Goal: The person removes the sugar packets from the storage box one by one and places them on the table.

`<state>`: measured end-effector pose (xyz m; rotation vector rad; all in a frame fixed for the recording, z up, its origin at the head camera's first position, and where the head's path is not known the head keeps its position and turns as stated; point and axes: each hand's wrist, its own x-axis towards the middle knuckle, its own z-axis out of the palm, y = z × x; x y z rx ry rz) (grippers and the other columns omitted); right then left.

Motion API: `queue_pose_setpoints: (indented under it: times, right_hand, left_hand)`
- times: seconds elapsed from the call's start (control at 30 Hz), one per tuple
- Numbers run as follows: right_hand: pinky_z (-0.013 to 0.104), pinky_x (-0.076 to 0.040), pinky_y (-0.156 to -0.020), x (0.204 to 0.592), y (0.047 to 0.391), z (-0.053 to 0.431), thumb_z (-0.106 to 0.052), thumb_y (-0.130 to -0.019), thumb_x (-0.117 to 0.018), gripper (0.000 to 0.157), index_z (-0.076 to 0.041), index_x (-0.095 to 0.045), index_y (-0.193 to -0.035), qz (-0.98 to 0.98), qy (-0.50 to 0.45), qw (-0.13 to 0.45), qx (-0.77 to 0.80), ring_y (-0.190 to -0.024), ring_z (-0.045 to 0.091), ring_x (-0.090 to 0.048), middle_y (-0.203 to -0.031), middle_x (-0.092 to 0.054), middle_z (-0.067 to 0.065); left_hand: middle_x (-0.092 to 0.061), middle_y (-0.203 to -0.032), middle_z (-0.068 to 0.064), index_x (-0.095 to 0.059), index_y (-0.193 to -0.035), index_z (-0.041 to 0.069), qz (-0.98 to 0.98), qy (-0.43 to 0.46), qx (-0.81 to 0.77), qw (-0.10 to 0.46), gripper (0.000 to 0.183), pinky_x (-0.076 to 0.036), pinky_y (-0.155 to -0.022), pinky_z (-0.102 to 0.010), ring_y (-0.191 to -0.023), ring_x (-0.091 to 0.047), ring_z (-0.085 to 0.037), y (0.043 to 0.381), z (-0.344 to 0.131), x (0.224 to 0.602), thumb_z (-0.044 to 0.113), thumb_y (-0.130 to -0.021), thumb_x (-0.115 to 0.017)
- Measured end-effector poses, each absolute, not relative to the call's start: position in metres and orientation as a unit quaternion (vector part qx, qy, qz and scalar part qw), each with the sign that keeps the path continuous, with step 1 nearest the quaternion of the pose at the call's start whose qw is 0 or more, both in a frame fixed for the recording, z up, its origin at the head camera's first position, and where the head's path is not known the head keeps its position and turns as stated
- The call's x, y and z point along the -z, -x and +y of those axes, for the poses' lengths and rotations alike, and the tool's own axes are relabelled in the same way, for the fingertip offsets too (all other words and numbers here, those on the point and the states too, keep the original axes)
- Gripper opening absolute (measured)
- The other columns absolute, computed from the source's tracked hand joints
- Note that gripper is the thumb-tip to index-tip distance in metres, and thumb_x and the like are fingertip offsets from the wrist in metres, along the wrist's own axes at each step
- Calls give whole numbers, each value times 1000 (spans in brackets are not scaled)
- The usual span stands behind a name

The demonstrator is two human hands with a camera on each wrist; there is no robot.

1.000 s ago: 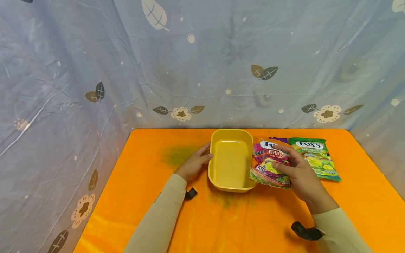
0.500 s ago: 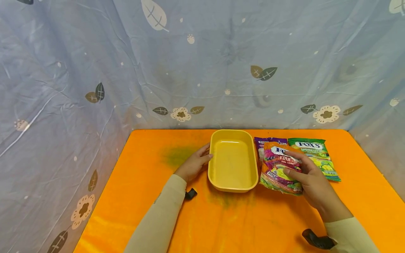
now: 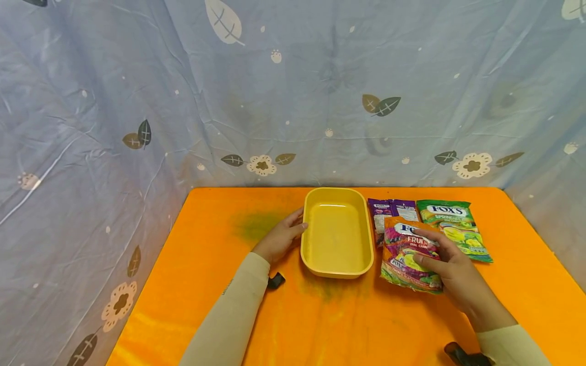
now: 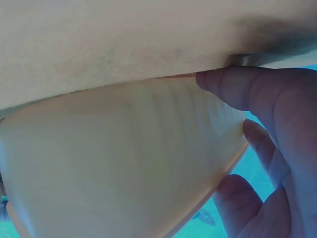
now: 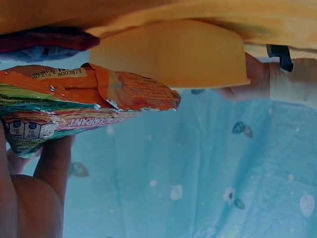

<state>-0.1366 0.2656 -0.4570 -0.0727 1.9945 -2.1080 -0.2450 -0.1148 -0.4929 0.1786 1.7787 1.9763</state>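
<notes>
My right hand (image 3: pixel 450 269) grips a bag of candy (image 3: pixel 409 256), orange and magenta with FOX'S FRUITS lettering, thumb on its front. The bag is held above the table, just right of a yellow plastic tub (image 3: pixel 337 234). In the right wrist view the candy bag (image 5: pixel 99 94) appears edge-on, with the hand (image 5: pixel 37 193) supporting it from the other side. My left hand (image 3: pixel 284 236) rests against the tub's left side, thumb tip at the rim. Its fingertips touch the outer wall of the tub (image 4: pixel 114 158) in the left wrist view. Nothing lies inside the tub.
A purple candy bag (image 3: pixel 380 208) lies behind the held one, partly covered by it. Beside it, farther right, is a green FOX'S bag (image 3: pixel 458 229). All stand on an orange-covered table (image 3: pixel 339 325), with a patterned blue-grey curtain (image 3: pixel 293 101) around its back and sides.
My right hand has drawn the orange and magenta candy bag away from the tub's edge, rightward and toward me, uncovering more of the purple bag. The left hand and tub stay put.
</notes>
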Motion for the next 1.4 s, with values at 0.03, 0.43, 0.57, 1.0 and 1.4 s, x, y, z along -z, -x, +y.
queue_pose_setpoints:
  times: [0.03,0.43,0.57,1.0,1.4]
  right_hand:
    - [36,-54,-80,458,136,266,-15,-98,-56,59,-21,-30,-150,682,23,123,721,-99,19,-59,-133,-32,13]
    - [39,-54,-80,473,128,265,-21,-97,-59,61,-25,-30,-150,729,-10,154,667,-100,24,-60,-133,-36,15]
    - [41,-53,-81,477,125,264,-21,-98,-57,60,-25,-28,-150,722,-9,170,671,-102,27,-58,-136,-33,18]
    - [43,-54,-78,488,122,264,-20,-94,-62,63,-21,-31,-149,743,-5,170,647,-100,31,-59,-133,-37,22]
    - [60,-45,-83,477,112,252,-48,-91,-60,69,-11,-39,-144,914,3,48,403,-109,43,-37,-133,-26,29]
  left_hand:
    - [-39,-146,-3,-26,-152,27,648,-65,-721,236,58,-44,-97,-40,-121,-51,-21,245,-115,493,23,-101,-52]
    - [-39,-146,-2,-27,-152,27,640,-69,-730,231,58,-43,-98,-40,-122,-50,-21,242,-119,492,26,-100,-53]
    - [-39,-147,-3,-27,-152,28,644,-64,-726,234,59,-43,-97,-41,-121,-51,-21,242,-119,490,27,-100,-53]
    - [-40,-145,-3,-29,-151,29,639,-66,-729,237,59,-45,-96,-41,-118,-54,-22,242,-120,489,28,-98,-55]
    - [-43,-142,0,-31,-150,32,650,-62,-720,235,57,-46,-95,-41,-116,-56,-22,244,-120,489,30,-98,-55]
